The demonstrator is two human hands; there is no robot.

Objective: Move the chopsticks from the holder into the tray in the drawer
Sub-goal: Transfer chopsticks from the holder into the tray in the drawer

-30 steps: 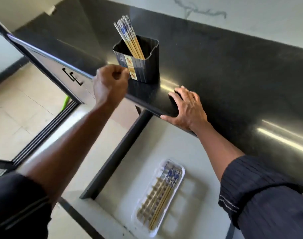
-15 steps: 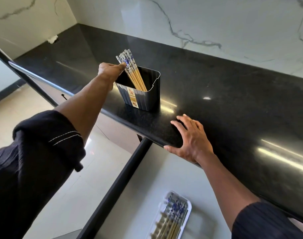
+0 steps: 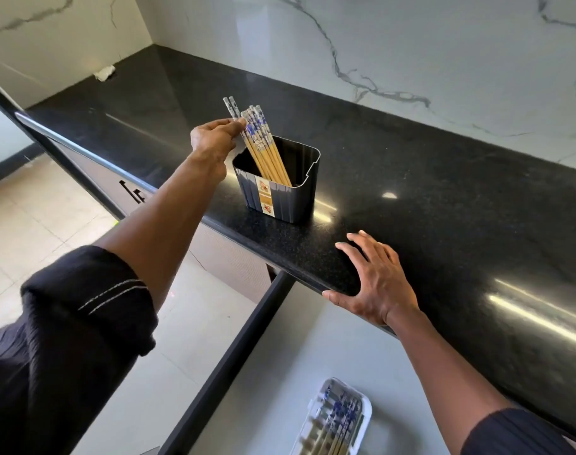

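**Left hand pinches a pair of chopsticks at the holder**

The black holder (image 3: 281, 188) stands on the dark countertop (image 3: 444, 198), near its front edge. A bundle of chopsticks (image 3: 263, 146) leans inside the holder, patterned tops tilted left. Just left of the holder, the left hand (image 3: 214, 139) has its fingers closed on two chopsticks (image 3: 231, 108) raised above the bundle. Right of the holder, the right hand (image 3: 375, 284) lies flat and open on the counter's front edge, gripping nothing. Below and right of the holder, the white tray (image 3: 362, 418) sits in the open drawer (image 3: 280, 372) with several chopsticks in it.
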